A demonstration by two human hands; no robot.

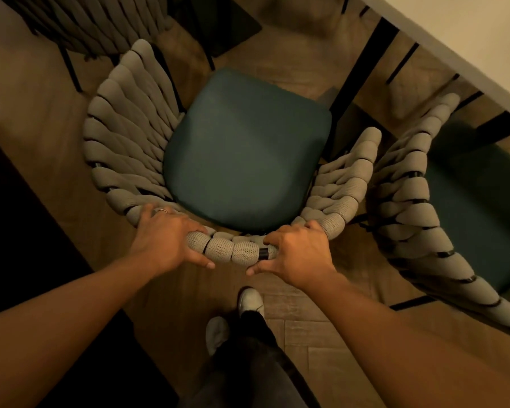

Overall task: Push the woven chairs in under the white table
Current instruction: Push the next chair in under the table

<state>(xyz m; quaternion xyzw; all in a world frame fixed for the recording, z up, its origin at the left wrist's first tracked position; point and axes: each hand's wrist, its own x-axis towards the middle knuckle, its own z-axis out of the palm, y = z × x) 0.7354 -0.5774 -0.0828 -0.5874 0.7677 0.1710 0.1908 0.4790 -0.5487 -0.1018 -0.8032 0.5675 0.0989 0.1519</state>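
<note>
Currently the left hand (167,235) and right hand (298,251) grip the woven chair (242,148) by its back. Pushed crooked, it could catch the table leg (362,66), upper right, or the neighbouring chair (409,201).

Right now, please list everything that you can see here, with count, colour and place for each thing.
middle woven chair: one, grey-beige weave, dark green seat, centre, not yet under the table
right woven chair: one, same colours, right side, by the table edge
far woven chair: one, grey-beige, top left, partly cut off
white table: one, white top, black legs, top right corner
floor: brown wood, under everything
dark area: black, left edge; cannot tell what it is
shoes: two, white, bottom centre
trousers: dark, bottom centre
ring: one, pale, on the left grip
left grip: holds the middle chair's back rail
right grip: holds the same rail
</note>
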